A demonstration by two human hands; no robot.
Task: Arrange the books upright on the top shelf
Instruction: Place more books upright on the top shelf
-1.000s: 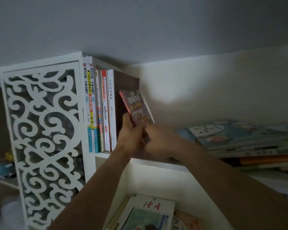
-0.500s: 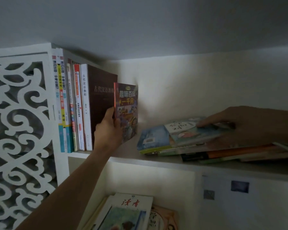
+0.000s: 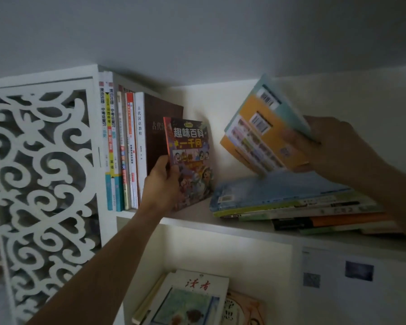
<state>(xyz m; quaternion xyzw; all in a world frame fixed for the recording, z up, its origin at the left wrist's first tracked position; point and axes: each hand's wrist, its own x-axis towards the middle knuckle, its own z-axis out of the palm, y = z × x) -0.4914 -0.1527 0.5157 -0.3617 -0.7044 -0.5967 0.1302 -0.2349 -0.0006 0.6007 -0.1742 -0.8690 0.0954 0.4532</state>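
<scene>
Several books [image 3: 127,146] stand upright at the left end of the top shelf [image 3: 197,221]. My left hand [image 3: 161,184] grips the small colourful picture book [image 3: 192,160], which stands upright against the brown book [image 3: 158,127]. My right hand [image 3: 338,148] holds a few thin books [image 3: 260,130], orange and pale blue, lifted and tilted above the flat stack [image 3: 291,202] that lies on the right of the shelf.
A white carved lattice panel [image 3: 40,184] forms the shelf's left side. Below, a lower compartment holds a magazine with red characters [image 3: 197,292] and other books. The ceiling lies close above the top shelf.
My right hand has lifted a few thin books off the flat stack and tilted them up. My left hand keeps holding the small colourful book upright by the row.
</scene>
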